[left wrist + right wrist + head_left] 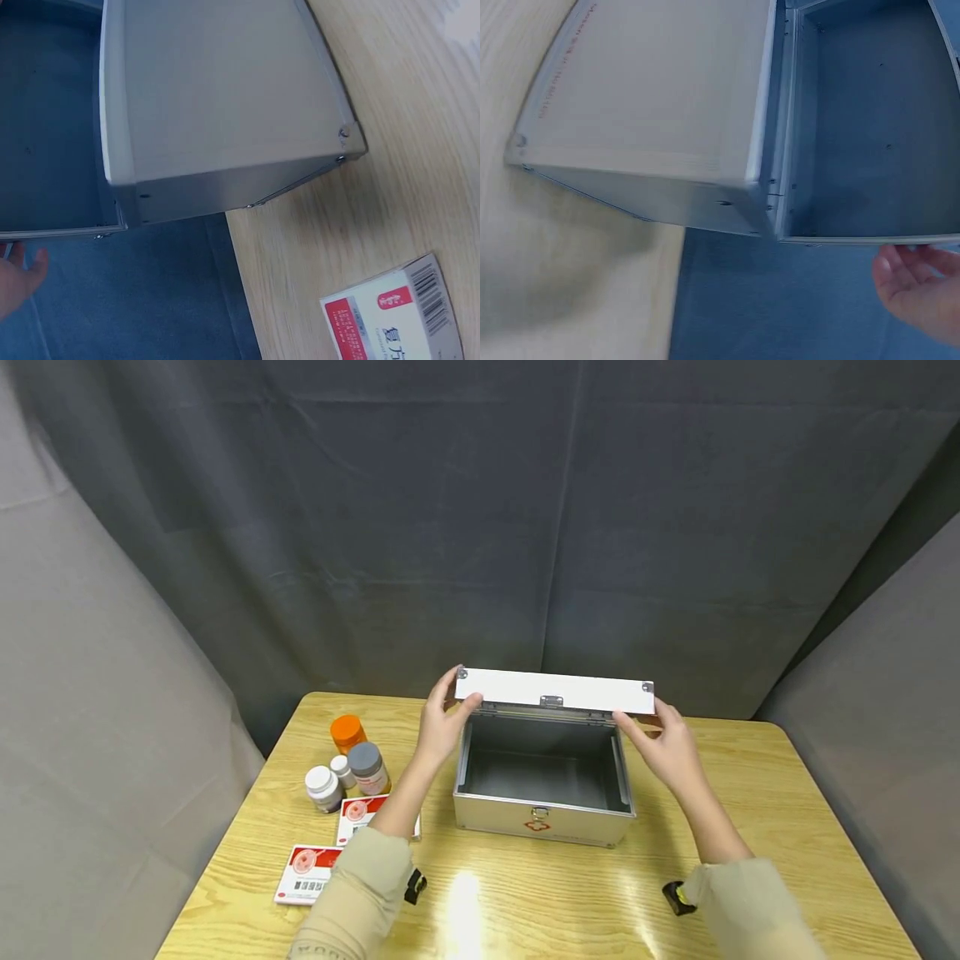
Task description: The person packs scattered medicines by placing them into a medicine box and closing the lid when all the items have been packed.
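Observation:
A silver metal first-aid box (495, 815) with a red cross on its front stands on the table, its grey inside bare. Its hinged lid (510, 686) is raised at the back, front edge toward the head camera. At the lid's left end my left hand (442, 727) grips it, thumb on the near side and fingers behind. My right hand (667, 750) holds the right end the same way. In the left wrist view, part of the left hand (19, 281) shows at the lid's edge; the right wrist view has the right hand's fingertips (900, 274) against the lid's rim.
Left of the box stand an orange-capped bottle (347, 732), a grey-capped bottle (367, 767) and two white bottles (324, 787). Two red-and-white medicine boxes (303, 872) lie nearer, partly behind the left forearm. A dark curtain (480, 527) hangs behind the table.

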The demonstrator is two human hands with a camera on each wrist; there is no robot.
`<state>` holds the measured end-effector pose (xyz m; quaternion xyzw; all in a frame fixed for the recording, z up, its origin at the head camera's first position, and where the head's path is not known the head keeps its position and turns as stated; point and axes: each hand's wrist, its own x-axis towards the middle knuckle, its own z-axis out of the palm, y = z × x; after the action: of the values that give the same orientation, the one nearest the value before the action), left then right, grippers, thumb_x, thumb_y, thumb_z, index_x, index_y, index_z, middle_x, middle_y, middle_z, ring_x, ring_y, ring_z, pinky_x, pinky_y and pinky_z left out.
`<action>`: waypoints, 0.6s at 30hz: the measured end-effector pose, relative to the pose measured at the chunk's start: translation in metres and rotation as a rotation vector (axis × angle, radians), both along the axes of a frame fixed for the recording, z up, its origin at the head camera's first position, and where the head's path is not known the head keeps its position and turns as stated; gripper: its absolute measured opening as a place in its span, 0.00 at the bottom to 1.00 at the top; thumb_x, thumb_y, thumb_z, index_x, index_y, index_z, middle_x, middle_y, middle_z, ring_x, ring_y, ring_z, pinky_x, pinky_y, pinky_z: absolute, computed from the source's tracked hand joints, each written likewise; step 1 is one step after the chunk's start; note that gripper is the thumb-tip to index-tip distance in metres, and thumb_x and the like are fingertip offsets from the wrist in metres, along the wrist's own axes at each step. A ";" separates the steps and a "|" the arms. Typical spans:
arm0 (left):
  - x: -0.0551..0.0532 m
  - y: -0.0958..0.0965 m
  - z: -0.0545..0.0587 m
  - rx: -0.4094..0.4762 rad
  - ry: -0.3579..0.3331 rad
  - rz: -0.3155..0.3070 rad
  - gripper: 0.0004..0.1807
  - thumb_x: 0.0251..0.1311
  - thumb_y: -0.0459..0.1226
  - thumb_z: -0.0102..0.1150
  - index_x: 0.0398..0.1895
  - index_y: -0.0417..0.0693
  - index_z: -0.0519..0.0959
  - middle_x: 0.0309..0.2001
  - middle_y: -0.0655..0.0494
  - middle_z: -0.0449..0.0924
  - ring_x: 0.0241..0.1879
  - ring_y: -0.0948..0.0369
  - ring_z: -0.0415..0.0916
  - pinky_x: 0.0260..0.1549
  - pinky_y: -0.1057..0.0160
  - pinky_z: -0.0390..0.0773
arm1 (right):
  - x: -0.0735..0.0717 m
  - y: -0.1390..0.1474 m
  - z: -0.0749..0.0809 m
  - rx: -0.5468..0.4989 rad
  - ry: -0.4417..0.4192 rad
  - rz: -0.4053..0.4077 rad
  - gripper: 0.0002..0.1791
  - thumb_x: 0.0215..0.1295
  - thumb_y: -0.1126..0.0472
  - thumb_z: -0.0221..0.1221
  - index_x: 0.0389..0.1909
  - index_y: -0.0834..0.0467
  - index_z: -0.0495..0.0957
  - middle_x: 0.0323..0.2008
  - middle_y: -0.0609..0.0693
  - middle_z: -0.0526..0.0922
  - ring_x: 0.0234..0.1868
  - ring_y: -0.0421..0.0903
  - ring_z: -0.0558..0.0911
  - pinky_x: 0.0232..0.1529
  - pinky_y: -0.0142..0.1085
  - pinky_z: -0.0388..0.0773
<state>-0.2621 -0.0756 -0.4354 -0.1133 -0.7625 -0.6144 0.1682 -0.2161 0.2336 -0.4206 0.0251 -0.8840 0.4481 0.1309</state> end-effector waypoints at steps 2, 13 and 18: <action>-0.003 0.000 0.001 -0.015 -0.008 0.002 0.31 0.56 0.39 0.60 0.63 0.43 0.64 0.56 0.46 0.70 0.54 0.53 0.69 0.52 0.51 0.69 | 0.001 0.002 -0.007 -0.031 -0.040 0.017 0.36 0.61 0.47 0.55 0.62 0.68 0.59 0.54 0.67 0.68 0.53 0.63 0.71 0.50 0.53 0.71; -0.011 0.002 0.007 -0.028 -0.051 -0.024 0.36 0.57 0.50 0.57 0.64 0.40 0.61 0.60 0.45 0.67 0.61 0.52 0.63 0.55 0.59 0.68 | 0.014 0.008 -0.068 0.113 -0.349 0.031 0.36 0.64 0.54 0.53 0.63 0.73 0.54 0.54 0.73 0.66 0.51 0.66 0.72 0.44 0.49 0.75; -0.016 0.003 0.010 -0.022 -0.058 0.001 0.34 0.58 0.46 0.58 0.63 0.39 0.62 0.59 0.43 0.68 0.60 0.51 0.64 0.55 0.55 0.68 | 0.018 0.005 -0.083 0.111 -0.354 0.040 0.32 0.64 0.55 0.52 0.61 0.73 0.58 0.51 0.72 0.69 0.48 0.66 0.74 0.41 0.47 0.76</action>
<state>-0.2778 -0.0728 -0.4253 -0.0967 -0.7737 -0.6090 0.1452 -0.1983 0.2386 -0.5033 -0.0296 -0.9158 0.3988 -0.0372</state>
